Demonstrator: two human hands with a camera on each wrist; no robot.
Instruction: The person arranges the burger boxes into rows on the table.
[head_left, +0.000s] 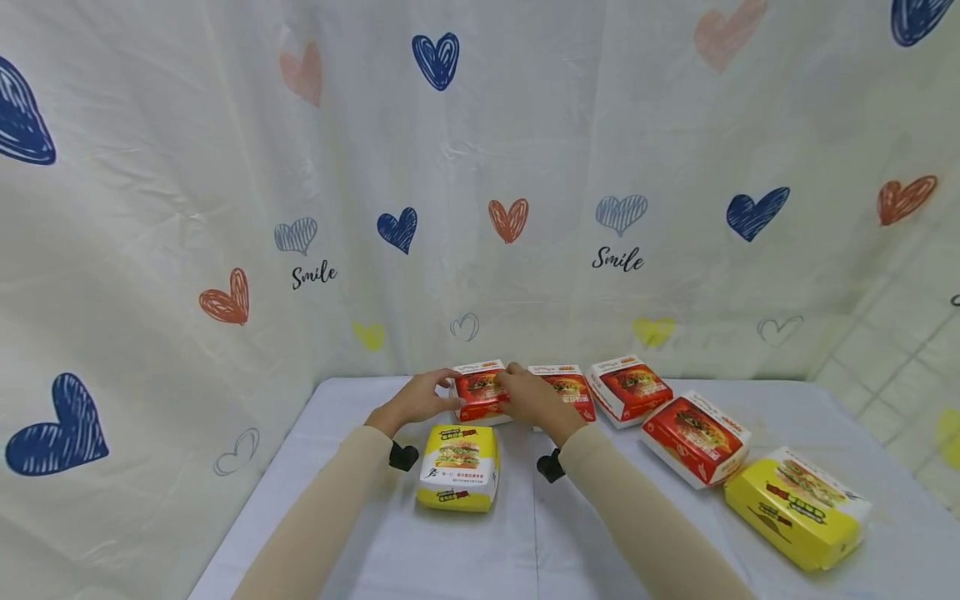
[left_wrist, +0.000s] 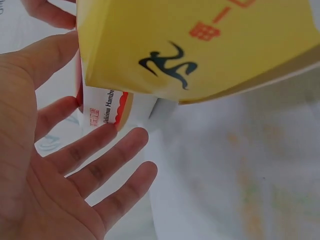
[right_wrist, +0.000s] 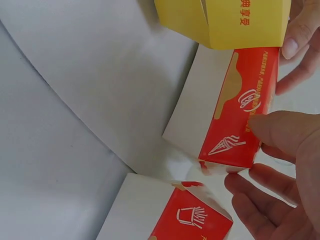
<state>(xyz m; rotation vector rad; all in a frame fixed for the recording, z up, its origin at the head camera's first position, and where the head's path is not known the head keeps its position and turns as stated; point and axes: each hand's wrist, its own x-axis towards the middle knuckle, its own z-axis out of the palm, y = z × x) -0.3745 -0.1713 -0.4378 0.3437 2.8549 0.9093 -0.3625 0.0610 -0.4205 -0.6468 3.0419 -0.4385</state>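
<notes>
A red-and-white burger box [head_left: 480, 393] lies at the back of the table, one hand at each side of it. My left hand [head_left: 420, 400] pinches its left side with thumb and forefinger; in the left wrist view the other fingers [left_wrist: 107, 172] are spread out. At its right side my right hand [head_left: 534, 398] holds it, thumb on the red printed face and fingers around the far edge, as the right wrist view shows. Just in front sits a yellow-and-white burger box [head_left: 459, 468], which covers part of the red one in the left wrist view.
Right of the hands, a second red box [head_left: 570, 387] is partly hidden by the right hand. Two more red boxes, one farther back [head_left: 630, 390] and one nearer [head_left: 697, 437], and another yellow box [head_left: 798, 508] run along the right. A heart-printed curtain [head_left: 525, 283] hangs behind the white-covered table [head_left: 510, 550].
</notes>
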